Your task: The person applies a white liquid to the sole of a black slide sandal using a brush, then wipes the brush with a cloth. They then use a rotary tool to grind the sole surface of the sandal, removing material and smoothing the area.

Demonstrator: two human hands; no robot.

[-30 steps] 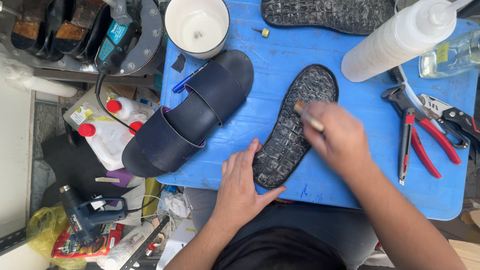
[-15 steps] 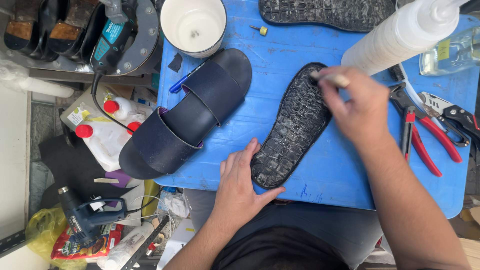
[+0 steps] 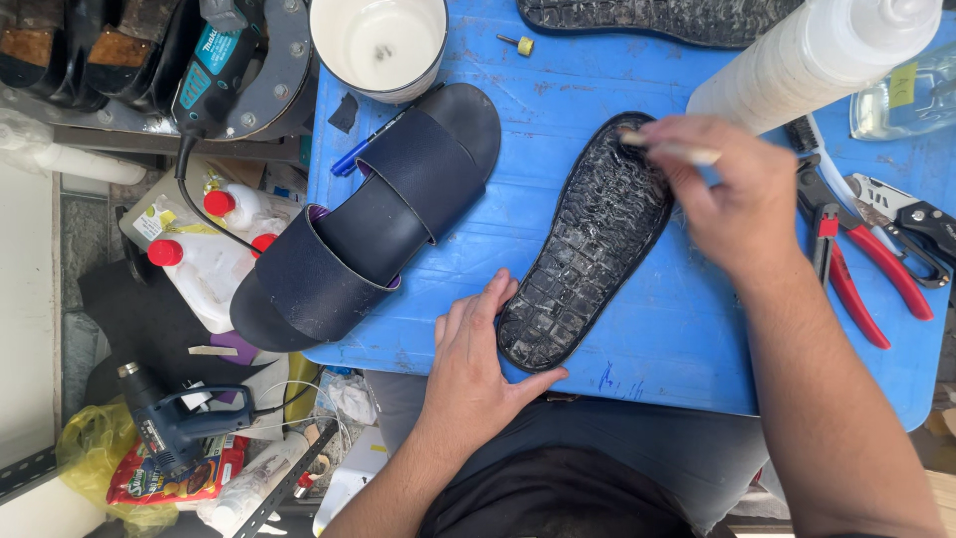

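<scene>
A black shoe sole (image 3: 588, 244) with a gridded, glue-shiny face lies on the blue table (image 3: 677, 339). My left hand (image 3: 478, 364) rests flat on the table and presses against the sole's near end. My right hand (image 3: 732, 194) grips a small brush (image 3: 672, 149) whose tip touches the far end of the sole. To the left of the sole lies a dark navy two-strap sandal upper (image 3: 368, 214), hanging partly over the table's left edge.
A white cup (image 3: 378, 45), a second sole (image 3: 657, 20) and a white squeeze bottle (image 3: 807, 60) stand at the back. Red-handled pliers (image 3: 856, 269) and cutters (image 3: 906, 224) lie on the right. Glue bottles (image 3: 199, 249) and a blue heat gun (image 3: 174, 423) sit left, below.
My right hand has drawn the brush along the sole from its middle up to its far end. My left hand has stayed at the near end.
</scene>
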